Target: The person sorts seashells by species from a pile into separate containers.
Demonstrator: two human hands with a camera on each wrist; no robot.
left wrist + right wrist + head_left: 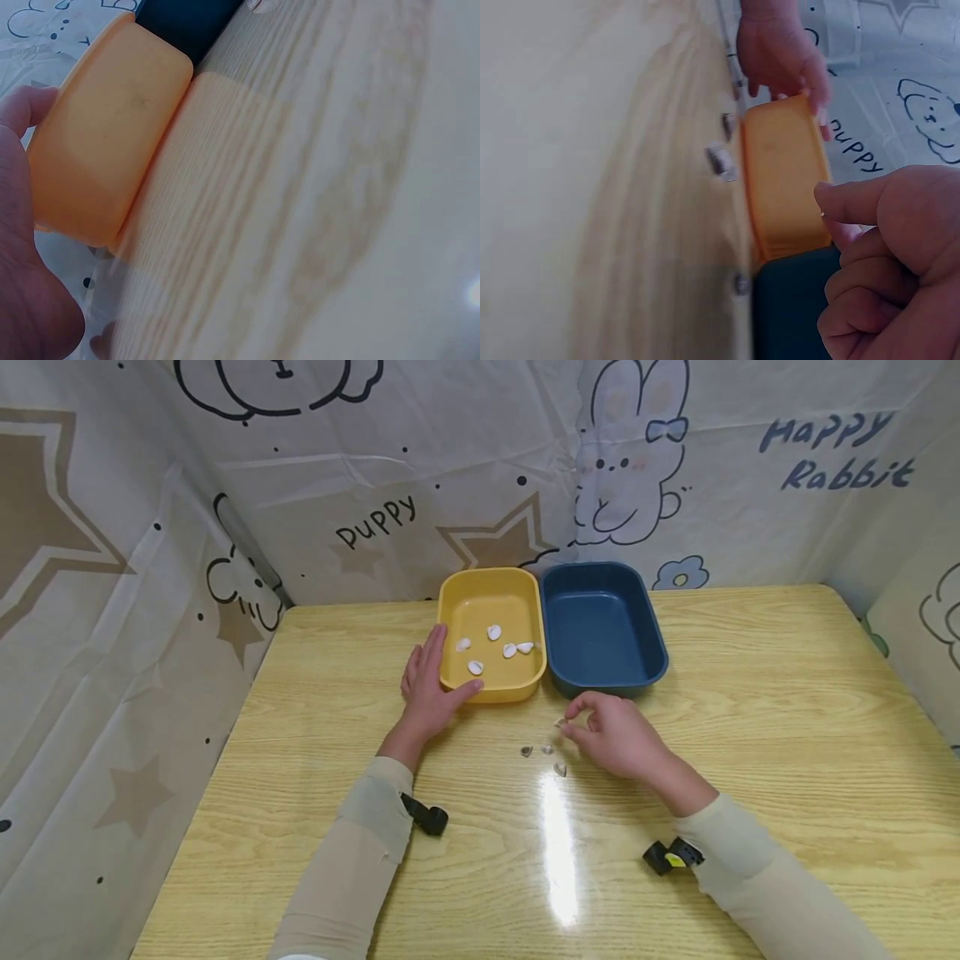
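Note:
My left hand (429, 693) holds the front left corner of a yellow plastic bin (491, 695); the thumb lies over the front rim and the fingers along the left wall. Several white seashells (493, 632) lie in that bin. Just in front of a dark blue bin (603, 685), my right hand (618, 737) pinches a small shell (561, 723) between thumb and index finger. In the right wrist view only a tiny pale bit of the pinched shell (823, 214) shows. On the table beside this hand are a dark shell (527, 751) and two paler shells (560, 769).
The two bins stand side by side at the back of the wood-grain table (322, 860), touching or nearly so. No shells show inside the blue one. Behind and at the sides hangs a printed cloth (315, 468). A bright reflection crosses the tabletop in front of the shells.

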